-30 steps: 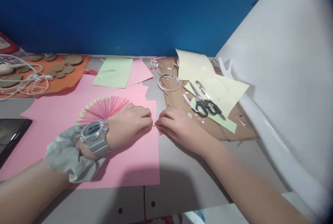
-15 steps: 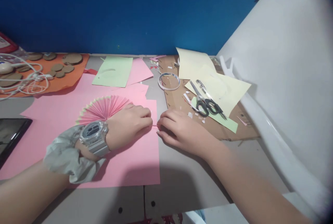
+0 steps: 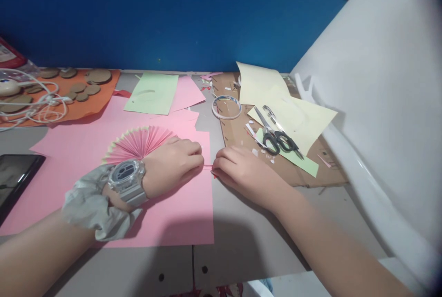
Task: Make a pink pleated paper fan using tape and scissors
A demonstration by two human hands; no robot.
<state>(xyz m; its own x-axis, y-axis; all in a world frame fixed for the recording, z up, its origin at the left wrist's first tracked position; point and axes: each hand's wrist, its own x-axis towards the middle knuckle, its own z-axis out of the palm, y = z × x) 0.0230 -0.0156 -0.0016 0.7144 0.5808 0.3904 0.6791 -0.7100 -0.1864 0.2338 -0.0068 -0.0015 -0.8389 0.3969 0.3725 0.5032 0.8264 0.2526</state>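
Observation:
Between my two hands shows a short stretch of narrow pink paper strip (image 3: 207, 165). My left hand (image 3: 177, 161), wearing a watch and a grey scrunchie at the wrist, is closed in a pinch on the strip's left part. On the strip's other side my right hand (image 3: 243, 172) has its fingers closed on the right part. A pleated pink paper fan (image 3: 138, 142) with a yellow-green edge lies spread behind my left wrist, partly covered by it. Under that hand is a large pink sheet (image 3: 183, 223). A tiny red bit appears by my right fingertips.
Black-handled scissors (image 3: 274, 140) and a pen (image 3: 271, 115) lie on pale yellow paper (image 3: 304, 117) over cardboard (image 3: 248, 154). Near them is a tape roll (image 3: 227, 107). A green sheet (image 3: 152, 94), cardboard cutouts (image 3: 98, 76), cables (image 3: 48, 101) and a phone (image 3: 20, 182) lie leftward.
Both hands have barely moved; the gap between them is slightly wider, with a bit more strip showing. The whole view has shifted slightly.

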